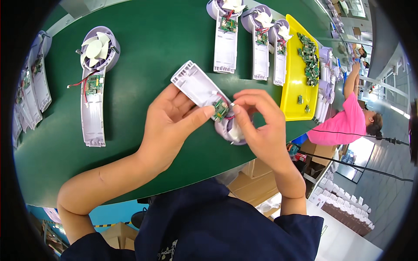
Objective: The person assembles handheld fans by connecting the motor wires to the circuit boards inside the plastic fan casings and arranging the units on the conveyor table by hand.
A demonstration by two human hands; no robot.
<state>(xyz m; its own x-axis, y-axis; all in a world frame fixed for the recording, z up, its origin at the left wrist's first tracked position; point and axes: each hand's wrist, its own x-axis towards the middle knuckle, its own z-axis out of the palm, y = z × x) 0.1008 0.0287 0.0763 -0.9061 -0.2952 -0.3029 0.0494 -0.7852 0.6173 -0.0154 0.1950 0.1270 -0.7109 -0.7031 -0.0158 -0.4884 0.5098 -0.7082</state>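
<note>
My left hand is closed around the handle of a handheld fan's open lilac housing, which tilts with its fan head toward my body. The left thumb lies on the edge of a small green circuit board in the handle. At the fan end, my right hand pinches with thumb and forefinger near the red and black wires; a small pale tip, perhaps a connector, shows between them. The white blades are partly hidden behind the right fingers.
Left of my hands lies another open fan housing with board and loose wires. Several more housings lie at the far side and far left. A yellow tray holds several circuit boards. A person in pink is at the right.
</note>
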